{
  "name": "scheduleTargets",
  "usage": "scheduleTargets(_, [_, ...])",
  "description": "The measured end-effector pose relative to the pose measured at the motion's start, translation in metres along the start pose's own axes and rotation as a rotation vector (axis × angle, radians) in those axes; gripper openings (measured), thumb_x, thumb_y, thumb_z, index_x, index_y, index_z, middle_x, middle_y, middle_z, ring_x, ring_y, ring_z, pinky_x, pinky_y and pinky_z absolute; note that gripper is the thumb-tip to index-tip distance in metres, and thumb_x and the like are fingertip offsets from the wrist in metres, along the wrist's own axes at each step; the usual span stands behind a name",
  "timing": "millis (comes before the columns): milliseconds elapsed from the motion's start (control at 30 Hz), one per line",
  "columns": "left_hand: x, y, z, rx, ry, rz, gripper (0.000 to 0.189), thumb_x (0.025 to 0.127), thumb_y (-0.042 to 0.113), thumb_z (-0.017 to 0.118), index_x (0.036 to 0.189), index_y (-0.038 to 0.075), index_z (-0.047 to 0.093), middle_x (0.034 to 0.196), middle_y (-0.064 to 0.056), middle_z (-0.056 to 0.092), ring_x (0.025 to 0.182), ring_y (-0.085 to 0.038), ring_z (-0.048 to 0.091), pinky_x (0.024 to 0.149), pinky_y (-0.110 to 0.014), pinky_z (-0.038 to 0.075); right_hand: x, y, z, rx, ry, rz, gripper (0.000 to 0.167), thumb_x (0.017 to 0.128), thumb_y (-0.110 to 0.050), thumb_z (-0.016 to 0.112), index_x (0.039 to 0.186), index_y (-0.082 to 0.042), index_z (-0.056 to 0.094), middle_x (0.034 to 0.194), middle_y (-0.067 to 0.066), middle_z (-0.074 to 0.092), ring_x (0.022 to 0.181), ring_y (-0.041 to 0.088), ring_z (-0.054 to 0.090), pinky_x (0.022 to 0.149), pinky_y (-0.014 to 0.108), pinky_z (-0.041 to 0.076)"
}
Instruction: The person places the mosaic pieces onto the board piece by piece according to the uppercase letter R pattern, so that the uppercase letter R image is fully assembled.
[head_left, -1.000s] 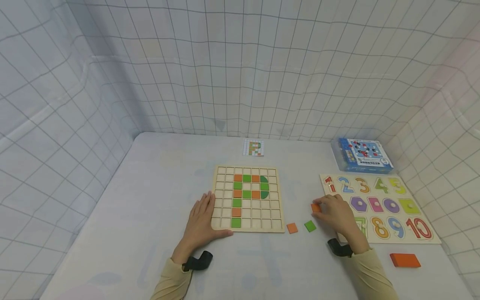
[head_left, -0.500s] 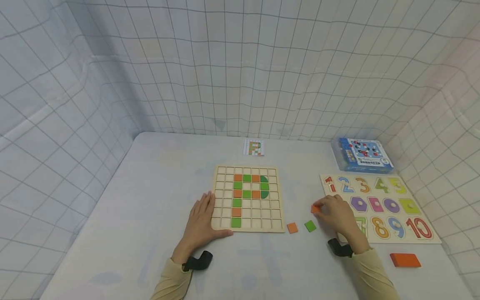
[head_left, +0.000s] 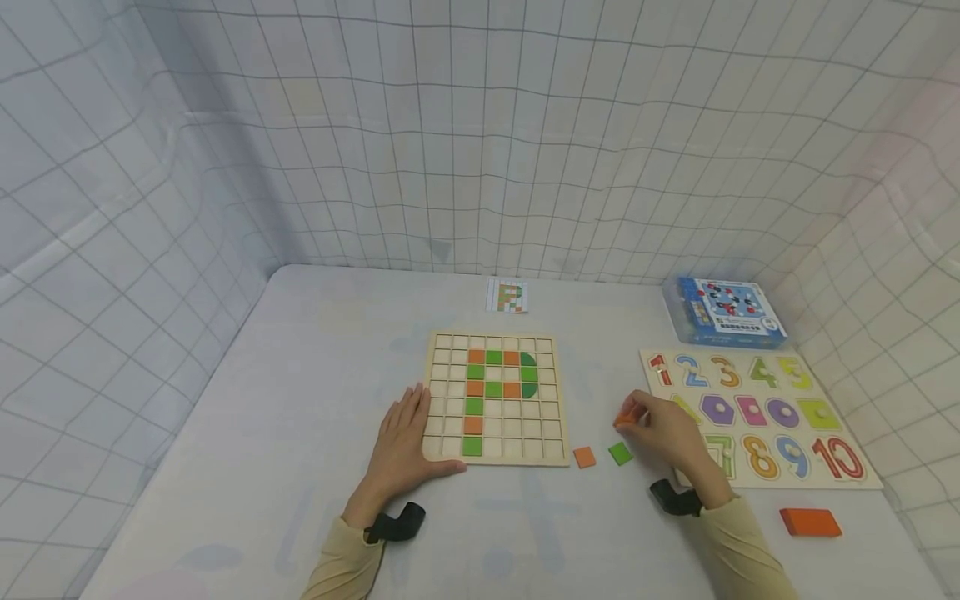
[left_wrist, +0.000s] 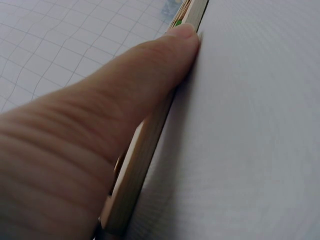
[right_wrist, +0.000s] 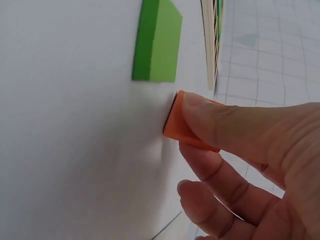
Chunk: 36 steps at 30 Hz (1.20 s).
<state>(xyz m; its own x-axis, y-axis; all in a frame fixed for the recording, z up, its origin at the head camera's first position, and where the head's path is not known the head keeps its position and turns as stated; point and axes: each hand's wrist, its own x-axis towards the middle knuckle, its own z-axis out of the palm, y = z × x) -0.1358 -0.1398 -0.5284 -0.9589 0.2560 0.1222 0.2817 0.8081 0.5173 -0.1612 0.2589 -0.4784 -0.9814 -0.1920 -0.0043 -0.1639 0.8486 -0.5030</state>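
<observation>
A wooden grid board (head_left: 525, 425) lies mid-table, with orange and green tiles set in it in the shape of a letter P. My left hand (head_left: 403, 442) rests flat against its left side, the thumb along the near edge; in the left wrist view the thumb (left_wrist: 150, 65) touches the board's rim (left_wrist: 145, 155). Pinched between thumb and fingers of my right hand (head_left: 670, 429) is an orange square tile (right_wrist: 180, 122). Close to that hand lie a green square tile (head_left: 620, 453) and another orange square tile (head_left: 585, 457), both loose on the table.
Right of the board lies a number puzzle board (head_left: 810, 425), partly under my right hand. Behind it stands a blue box (head_left: 727, 310). An orange block (head_left: 810, 522) lies at the near right. A small pattern card (head_left: 507, 295) lies beyond the grid board.
My right hand has shifted slightly left with the orange tile, which now shows more tilted in its fingers. The left hand and the grid board have stayed in place.
</observation>
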Motion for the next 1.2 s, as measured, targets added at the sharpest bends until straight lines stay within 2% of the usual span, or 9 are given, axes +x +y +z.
scheduleTargets(267, [-0.001,0.000,-0.002,-0.004,0.000,-0.003,0.122,0.064,0.063,0.076,0.148,-0.006,0.020,0.155,-0.019,0.014,0.142,-0.032,0.007,0.113,-0.047,0.009,0.012,-0.015,0.013,0.036,0.062,-0.058,0.017,0.079,-0.018,0.078,0.081,-0.016,0.061,0.071,-0.008,0.055,0.060,0.013,0.046,0.051,0.027,0.036])
scheduleTargets(533, [-0.001,0.000,-0.001,-0.003,0.000,-0.009,0.123,0.063,0.064,0.077,0.148,-0.006,0.020,0.155,-0.020,0.015,0.142,-0.032,0.007,0.113,-0.047,0.009,0.032,-0.055,0.031,0.144,0.090,-0.122,0.019,0.077,-0.027,0.080,0.077,-0.020,0.062,0.073,-0.010,0.059,0.058,0.012,0.045,0.047,0.026,0.035])
scheduleTargets(700, [-0.001,0.000,0.000,-0.006,0.004,0.000,0.123,0.063,0.064,0.076,0.148,-0.006,0.020,0.155,-0.019,0.015,0.142,-0.031,0.007,0.113,-0.046,0.009,0.045,-0.080,0.043,0.179,0.072,-0.180,0.017,0.077,-0.027,0.080,0.079,-0.020,0.065,0.075,-0.011,0.061,0.056,0.010,0.046,0.045,0.024,0.035])
scheduleTargets(867, [-0.001,0.001,-0.001,-0.015,-0.003,-0.002,0.123,0.064,0.063,0.076,0.148,-0.005,0.018,0.155,-0.019,0.013,0.143,-0.031,0.006,0.113,-0.046,0.008,0.054,-0.101,0.054,0.148,0.048,-0.228,0.012,0.080,-0.026,0.078,0.084,-0.018,0.071,0.077,-0.011,0.064,0.056,0.007,0.045,0.047,0.023,0.036])
scheduleTargets(1067, [-0.001,0.001,-0.002,-0.007,-0.009,-0.004,0.122,0.065,0.063,0.075,0.148,-0.006,0.019,0.155,-0.019,0.013,0.142,-0.031,0.006,0.113,-0.047,0.009,0.060,-0.123,0.062,0.131,-0.027,-0.219,0.010,0.081,-0.028,0.076,0.085,-0.020,0.073,0.081,-0.011,0.067,0.056,0.007,0.046,0.050,0.025,0.039])
scheduleTargets(1200, [-0.001,0.000,-0.001,-0.006,-0.009,-0.004,0.122,0.065,0.063,0.075,0.148,-0.006,0.019,0.155,-0.020,0.013,0.142,-0.031,0.006,0.113,-0.047,0.009,0.064,-0.130,0.068,0.111,-0.053,-0.217,0.010,0.081,-0.031,0.076,0.081,-0.022,0.071,0.077,-0.013,0.065,0.059,0.007,0.048,0.052,0.026,0.040])
